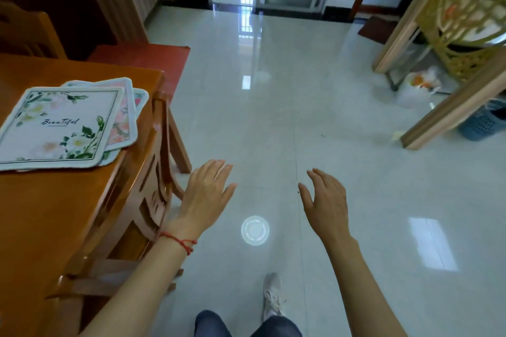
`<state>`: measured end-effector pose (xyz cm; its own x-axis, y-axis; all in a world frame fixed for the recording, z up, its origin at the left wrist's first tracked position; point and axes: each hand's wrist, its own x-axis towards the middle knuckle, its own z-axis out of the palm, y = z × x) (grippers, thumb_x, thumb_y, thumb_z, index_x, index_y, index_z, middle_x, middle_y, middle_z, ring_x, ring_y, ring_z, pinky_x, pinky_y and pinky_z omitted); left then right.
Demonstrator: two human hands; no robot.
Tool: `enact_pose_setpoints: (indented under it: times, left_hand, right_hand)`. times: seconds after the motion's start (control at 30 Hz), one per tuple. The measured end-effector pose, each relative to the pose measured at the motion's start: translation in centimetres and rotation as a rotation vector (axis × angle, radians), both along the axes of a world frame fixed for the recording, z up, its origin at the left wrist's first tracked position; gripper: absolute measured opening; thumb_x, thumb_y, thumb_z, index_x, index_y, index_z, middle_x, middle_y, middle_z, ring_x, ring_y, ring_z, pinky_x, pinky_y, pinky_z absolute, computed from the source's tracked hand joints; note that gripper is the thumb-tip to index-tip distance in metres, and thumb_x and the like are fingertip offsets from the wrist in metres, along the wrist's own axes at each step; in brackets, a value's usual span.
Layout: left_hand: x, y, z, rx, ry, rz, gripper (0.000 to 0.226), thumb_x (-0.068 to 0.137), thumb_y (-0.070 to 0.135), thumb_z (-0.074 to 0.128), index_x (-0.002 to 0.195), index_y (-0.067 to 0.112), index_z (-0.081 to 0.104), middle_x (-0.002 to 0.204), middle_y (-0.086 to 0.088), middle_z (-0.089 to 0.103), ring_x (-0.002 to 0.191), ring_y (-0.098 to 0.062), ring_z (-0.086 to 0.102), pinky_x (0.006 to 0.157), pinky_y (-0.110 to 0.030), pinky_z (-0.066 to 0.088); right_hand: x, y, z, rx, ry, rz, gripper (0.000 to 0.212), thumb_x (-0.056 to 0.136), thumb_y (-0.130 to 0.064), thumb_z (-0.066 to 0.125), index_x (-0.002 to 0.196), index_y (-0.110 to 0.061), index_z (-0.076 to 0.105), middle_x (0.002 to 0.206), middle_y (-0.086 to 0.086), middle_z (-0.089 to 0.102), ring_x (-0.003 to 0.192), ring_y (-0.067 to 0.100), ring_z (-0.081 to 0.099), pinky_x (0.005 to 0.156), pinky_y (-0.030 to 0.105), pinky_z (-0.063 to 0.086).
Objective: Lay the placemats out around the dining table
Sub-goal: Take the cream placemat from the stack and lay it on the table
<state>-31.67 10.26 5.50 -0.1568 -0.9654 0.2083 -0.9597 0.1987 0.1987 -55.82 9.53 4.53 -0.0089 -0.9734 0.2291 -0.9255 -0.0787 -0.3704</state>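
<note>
Head view, pre-pickup step: my left hand and right hand hang apart, fingers spread, holding nothing, while the stacked floral cloth placemats lie on the orange-brown wooden dining table, so next I reach left

A loose stack of floral placemats lies on the orange wooden bench, at ten o'clock.

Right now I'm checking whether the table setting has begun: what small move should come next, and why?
Probably reach the left hand over to the top placemat. The placemats lie in one overlapping pile near the corner of the dining table, none spread out, and both hands, the right hand too, hang open over the floor holding nothing. The left is nearer the pile.
</note>
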Motion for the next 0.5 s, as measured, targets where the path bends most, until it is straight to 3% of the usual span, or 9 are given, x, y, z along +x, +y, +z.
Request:
enact_pose_setpoints:
  times: [0.13,0.3,0.5]
  left_hand:
    - [-3.5,-3.0,-0.6,0.023,-0.016,0.001,0.045,0.085,0.034,0.043,0.109,0.003,0.063,0.109,-0.016,0.066,0.102,-0.033,0.063,0.083,-0.044,0.051]
    - [-6.5,-7.1,-1.3,0.015,-0.027,0.033,0.04,0.077,0.021,0.071,0.11,0.0,0.062,0.109,-0.019,0.066,0.103,-0.036,0.062,0.083,-0.048,0.05]
    - [-7.4,-11.2,-1.3,0.049,-0.056,0.063,0.042,0.076,0.022,0.071,0.111,0.001,0.062,0.11,-0.019,0.065,0.104,-0.036,0.062,0.084,-0.048,0.05]
  right_hand:
    - [-3.9,-2.7,-0.1,-0.04,0.011,0.01,0.048,0.087,-0.037,0.038,0.109,-0.003,0.063,0.108,0.014,0.067,0.101,0.032,0.063,0.09,0.042,0.045]
    - [-7.9,-6.8,-0.6,-0.039,0.027,0.031,0.047,0.086,-0.037,0.039,0.108,-0.003,0.064,0.108,0.013,0.067,0.099,0.032,0.063,0.089,0.042,0.046]
    - [-9.2,-11.7,-1.0,-0.015,0.031,0.042,0.049,0.086,-0.038,0.037,0.109,-0.004,0.063,0.109,0.013,0.066,0.102,0.032,0.062,0.091,0.043,0.045]
